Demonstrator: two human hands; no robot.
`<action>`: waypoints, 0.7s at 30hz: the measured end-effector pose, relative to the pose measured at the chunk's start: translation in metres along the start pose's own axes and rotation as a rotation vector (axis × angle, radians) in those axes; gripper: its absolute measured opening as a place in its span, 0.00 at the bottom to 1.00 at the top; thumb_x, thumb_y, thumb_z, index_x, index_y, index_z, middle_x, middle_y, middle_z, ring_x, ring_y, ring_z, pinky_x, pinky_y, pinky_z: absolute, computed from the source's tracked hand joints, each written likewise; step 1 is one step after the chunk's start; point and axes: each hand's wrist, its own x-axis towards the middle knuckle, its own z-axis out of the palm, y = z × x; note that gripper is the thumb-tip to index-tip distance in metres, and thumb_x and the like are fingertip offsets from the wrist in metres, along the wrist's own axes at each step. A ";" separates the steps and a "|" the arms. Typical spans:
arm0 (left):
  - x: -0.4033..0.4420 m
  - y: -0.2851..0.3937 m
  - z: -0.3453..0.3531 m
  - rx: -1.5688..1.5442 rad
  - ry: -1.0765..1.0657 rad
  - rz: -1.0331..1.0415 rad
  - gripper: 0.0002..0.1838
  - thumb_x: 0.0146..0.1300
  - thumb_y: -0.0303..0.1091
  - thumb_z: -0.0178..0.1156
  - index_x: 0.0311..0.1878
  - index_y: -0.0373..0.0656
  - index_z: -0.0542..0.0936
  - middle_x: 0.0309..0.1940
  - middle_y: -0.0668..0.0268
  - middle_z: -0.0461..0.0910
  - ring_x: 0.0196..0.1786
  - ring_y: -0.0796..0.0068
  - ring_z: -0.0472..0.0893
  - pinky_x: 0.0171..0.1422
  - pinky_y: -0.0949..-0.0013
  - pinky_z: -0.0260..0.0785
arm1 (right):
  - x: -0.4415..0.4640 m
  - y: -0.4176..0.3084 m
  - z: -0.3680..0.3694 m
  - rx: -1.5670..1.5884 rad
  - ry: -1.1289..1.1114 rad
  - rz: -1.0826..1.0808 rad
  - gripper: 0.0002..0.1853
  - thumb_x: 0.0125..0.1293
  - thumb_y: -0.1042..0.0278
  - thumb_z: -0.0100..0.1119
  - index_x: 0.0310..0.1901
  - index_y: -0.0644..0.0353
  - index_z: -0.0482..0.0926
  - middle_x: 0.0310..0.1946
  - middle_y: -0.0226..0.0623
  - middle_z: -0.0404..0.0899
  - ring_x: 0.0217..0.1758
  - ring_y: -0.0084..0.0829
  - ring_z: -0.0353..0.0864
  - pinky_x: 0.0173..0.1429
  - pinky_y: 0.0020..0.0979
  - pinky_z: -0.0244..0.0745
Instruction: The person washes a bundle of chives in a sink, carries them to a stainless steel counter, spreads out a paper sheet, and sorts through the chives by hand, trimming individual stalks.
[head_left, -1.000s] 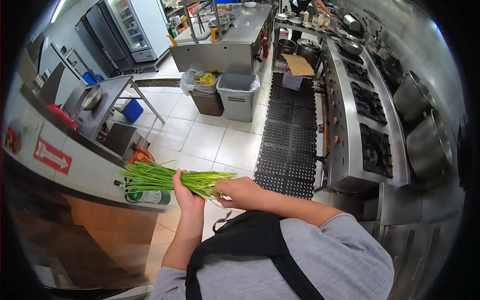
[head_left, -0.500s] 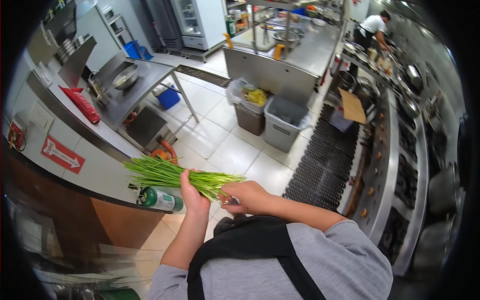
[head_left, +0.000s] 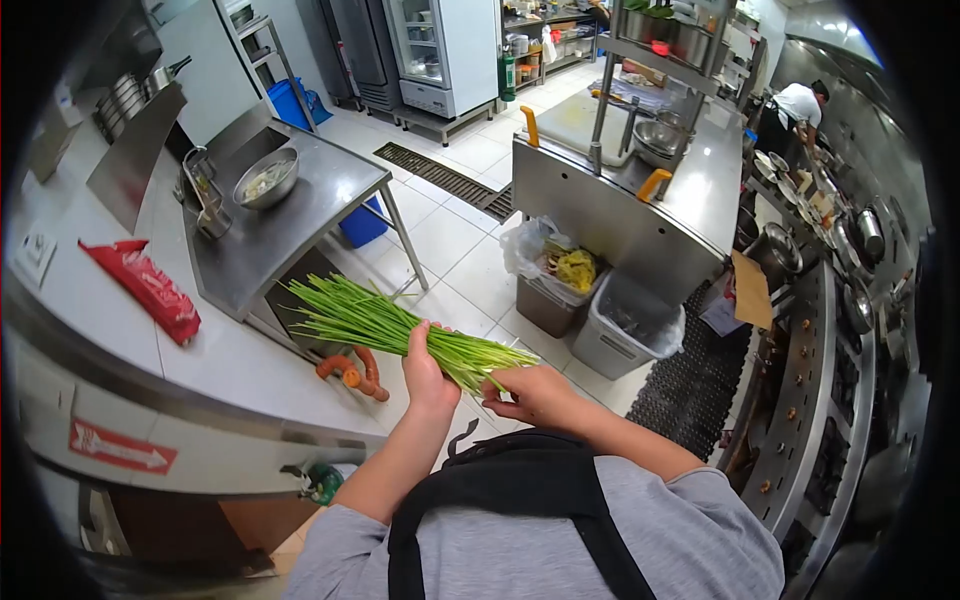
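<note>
A bundle of long, thin green stalks (head_left: 365,315) lies across my left hand (head_left: 430,372), which is wrapped round its middle with the thumb on top. The leafy tips point to the upper left and the paler ends to the right. At those paler ends, my right hand (head_left: 530,395) has its fingers bent together in a pinch against the stalks. Whatever lies between those fingertips is too small to make out.
A steel table (head_left: 300,225) bearing a metal bowl (head_left: 267,180) stands at left, behind a ledge with a red packet (head_left: 150,290). Ahead are two bins (head_left: 628,325) and a steel counter (head_left: 620,215). Stoves (head_left: 800,400) line the right; a person (head_left: 797,110) bends there.
The view has swung to the left, so the steel table and red packet show more fully and the stoves less. Both hands keep their hold at the green bundle.
</note>
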 end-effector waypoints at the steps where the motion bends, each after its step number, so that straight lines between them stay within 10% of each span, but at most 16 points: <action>1: 0.017 0.002 0.006 0.013 0.013 0.001 0.09 0.63 0.36 0.56 0.39 0.41 0.71 0.33 0.66 0.72 0.38 0.71 0.73 0.47 0.64 0.69 | 0.015 0.012 -0.002 -0.011 0.002 0.000 0.09 0.57 0.61 0.63 0.34 0.51 0.72 0.28 0.35 0.79 0.30 0.41 0.78 0.31 0.40 0.71; 21: 0.360 0.092 0.116 -0.113 0.221 0.227 0.09 0.63 0.40 0.53 0.33 0.44 0.72 0.29 0.64 0.74 0.37 0.67 0.74 0.47 0.62 0.69 | 0.409 0.225 -0.071 0.032 -0.020 -0.568 0.08 0.57 0.65 0.60 0.33 0.53 0.70 0.19 0.34 0.74 0.19 0.38 0.76 0.23 0.39 0.70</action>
